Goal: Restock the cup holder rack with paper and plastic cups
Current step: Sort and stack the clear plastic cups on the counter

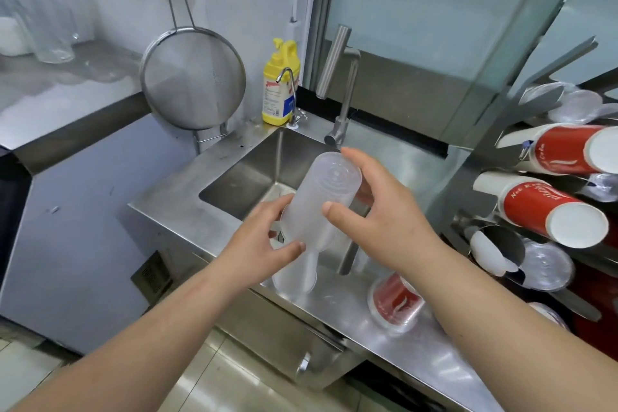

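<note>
We see a frosted, translucent plastic cup stack [321, 207], matt and smooth. The tabletop [401, 321] and sink [254, 170] are brushed stainless steel with a dull sheen, as is the tap [344, 100]. The strainer [193, 78] is fine metal mesh. The soap bottle [280, 87] is glossy yellow plastic. The red cups [548, 211] at the tabletop's right edge look like smooth paper; the clear cups [545, 266] beside them are glossy plastic.

Even, cool white light is filling the scene from above, keeping shadows faint. Glare is streaking across the steel counter [418, 338] near the right and the floor tiles [214, 375]. The far left shelf [57, 77] is smearing into blur. Wide-angle distortion is bending lines toward the edges.
</note>
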`<action>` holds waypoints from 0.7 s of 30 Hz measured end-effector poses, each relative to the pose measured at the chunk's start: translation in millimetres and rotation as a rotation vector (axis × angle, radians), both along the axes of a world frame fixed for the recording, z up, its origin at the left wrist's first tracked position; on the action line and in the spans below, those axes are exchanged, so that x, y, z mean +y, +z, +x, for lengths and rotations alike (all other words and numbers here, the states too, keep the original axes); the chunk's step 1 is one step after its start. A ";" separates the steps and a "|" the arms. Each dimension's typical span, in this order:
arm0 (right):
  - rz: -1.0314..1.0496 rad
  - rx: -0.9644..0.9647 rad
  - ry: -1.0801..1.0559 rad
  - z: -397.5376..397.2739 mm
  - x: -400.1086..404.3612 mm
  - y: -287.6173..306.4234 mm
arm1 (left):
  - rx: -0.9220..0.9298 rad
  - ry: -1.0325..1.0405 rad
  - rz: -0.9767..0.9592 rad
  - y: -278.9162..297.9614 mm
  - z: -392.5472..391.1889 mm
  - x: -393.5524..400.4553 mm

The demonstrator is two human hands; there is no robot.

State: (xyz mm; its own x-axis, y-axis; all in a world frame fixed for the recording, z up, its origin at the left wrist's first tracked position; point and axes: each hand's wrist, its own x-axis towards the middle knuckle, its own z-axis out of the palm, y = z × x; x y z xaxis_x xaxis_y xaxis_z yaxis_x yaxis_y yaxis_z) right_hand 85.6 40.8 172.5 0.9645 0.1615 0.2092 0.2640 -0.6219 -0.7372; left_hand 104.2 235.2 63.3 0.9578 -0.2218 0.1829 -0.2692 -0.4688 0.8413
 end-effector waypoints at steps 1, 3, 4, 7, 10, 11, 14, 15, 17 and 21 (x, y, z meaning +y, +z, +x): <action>-0.006 0.007 0.003 0.8 1.4 -2.2 | 0.006 0.008 0.005 -2.5 -1.0 1.0; -0.020 0.026 0.011 2.2 3.4 -6.6 | 0.024 0.019 0.006 -6.8 -2.0 2.7; -0.028 0.037 0.016 3.1 4.4 -9.1 | 0.035 0.023 0.005 -9.2 -2.1 3.5; -0.038 0.063 0.015 6.0 6.3 -16.8 | 0.067 0.030 0.001 -17.1 -3.3 3.7; -0.054 0.077 0.016 8.9 7.0 -23.6 | 0.094 0.025 -0.004 -25.9 -2.6 3.8; -0.059 0.082 0.015 10.0 7.1 -25.8 | 0.100 0.024 -0.004 -28.7 -2.2 3.9; -0.070 0.097 0.018 11.7 7.2 -31.7 | 0.110 0.029 -0.007 -35.0 -2.2 4.1; -0.079 0.103 0.017 12.0 7.4 -33.9 | 0.113 0.030 -0.007 -37.3 -2.7 4.1; -0.092 0.119 0.014 12.3 8.0 -38.7 | 0.118 0.038 -0.004 -42.1 -3.9 4.5; -0.105 0.148 0.020 11.1 11.5 -48.0 | 0.154 0.045 0.015 -54.7 -5.7 6.8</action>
